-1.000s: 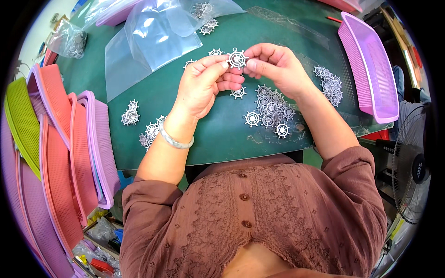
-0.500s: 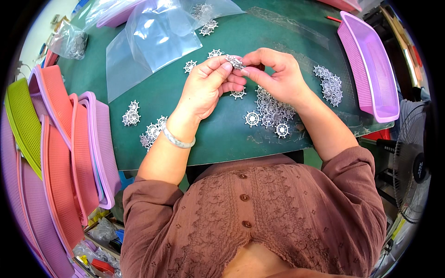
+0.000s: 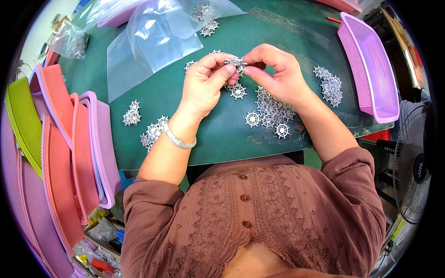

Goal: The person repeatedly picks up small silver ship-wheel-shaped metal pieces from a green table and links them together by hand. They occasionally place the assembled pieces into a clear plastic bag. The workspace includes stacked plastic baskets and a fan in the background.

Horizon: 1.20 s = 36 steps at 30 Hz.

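Between the fingertips of both hands is a small stack of silver ship's-wheel charms (image 3: 236, 61), tilted nearly edge-on. My left hand (image 3: 201, 88) pinches it from the left with thumb and fingers. From the right, my right hand (image 3: 282, 74) closes thumb and forefinger on the stack's other end. A single ship's-wheel charm (image 3: 238, 91) lies on the table just below the fingers. A heap of the same charms (image 3: 273, 107) spreads beside my right wrist. Other charms lie partly hidden behind my left hand.
More charms lie in groups at the left (image 3: 132, 113) and right (image 3: 330, 85) of the green table (image 3: 222, 139). Clear plastic bags (image 3: 157, 46) cover the far left. A lilac basket (image 3: 371, 69) stands at the right; stacked baskets (image 3: 60, 139) crowd the left, a fan (image 3: 412, 162) the right.
The held stack has turned from tilted to nearly edge-on. My left fingers have curled in and lifted, uncovering more of the charm below. My right hand has shifted up slightly.
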Tool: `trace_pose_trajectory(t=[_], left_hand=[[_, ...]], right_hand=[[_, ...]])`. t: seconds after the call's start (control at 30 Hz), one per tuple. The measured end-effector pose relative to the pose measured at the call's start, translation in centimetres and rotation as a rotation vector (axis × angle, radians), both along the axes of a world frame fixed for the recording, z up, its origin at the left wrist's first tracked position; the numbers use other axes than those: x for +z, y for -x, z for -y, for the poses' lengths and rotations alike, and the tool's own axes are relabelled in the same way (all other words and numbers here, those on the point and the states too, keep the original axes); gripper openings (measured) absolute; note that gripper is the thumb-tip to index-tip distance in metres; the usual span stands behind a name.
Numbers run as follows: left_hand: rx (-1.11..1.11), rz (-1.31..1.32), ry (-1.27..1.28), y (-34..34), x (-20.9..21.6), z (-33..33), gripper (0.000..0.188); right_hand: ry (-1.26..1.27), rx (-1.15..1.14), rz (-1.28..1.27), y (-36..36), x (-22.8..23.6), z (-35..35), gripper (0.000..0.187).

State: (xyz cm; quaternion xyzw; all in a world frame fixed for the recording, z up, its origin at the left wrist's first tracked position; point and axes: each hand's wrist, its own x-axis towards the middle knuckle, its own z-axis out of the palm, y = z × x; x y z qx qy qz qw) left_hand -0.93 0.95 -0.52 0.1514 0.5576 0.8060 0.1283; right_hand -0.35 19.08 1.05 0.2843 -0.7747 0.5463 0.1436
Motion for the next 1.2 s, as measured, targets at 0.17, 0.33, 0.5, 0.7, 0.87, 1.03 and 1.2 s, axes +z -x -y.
trace_pose_trajectory(t=[0.17,0.33,0.5,0.7,0.87,1.03,1.2], left_hand=[[0.135,-0.193,0.173,-0.2,-0.2,-0.3,0.01],[0.274,-0.516,0.429,-0.4,0.3,-0.3,0.012],[0.315,-0.599,0.489,-0.5,0.7,-0.3,0.015],[0.342,-0.482,0.362,-0.5,0.3,-0.7,0.018],[0.295,-0.465,0.329,-0.4,0.0,-0.5,0.012],[0.324,-0.544,0.332,-0.5,0.4,-0.4,0.01],[0.34,-0.577,0.348,-0.6,0.6,-0.4,0.01]], right_hand=[[0.0,-0.035,-0.055,-0.1,0.4,0.2,0.016],[-0.017,-0.008,-0.085,0.0,0.4,0.3,0.015],[-0.013,-0.026,-0.036,0.1,0.0,0.0,0.012],[0.319,0.07,0.38,-0.2,-0.4,0.1,0.01],[0.408,0.152,0.448,0.2,-0.8,0.1,0.012],[0.364,0.162,0.455,0.3,-1.1,0.0,0.013],[0.28,0.12,0.491,0.3,-1.0,0.0,0.014]])
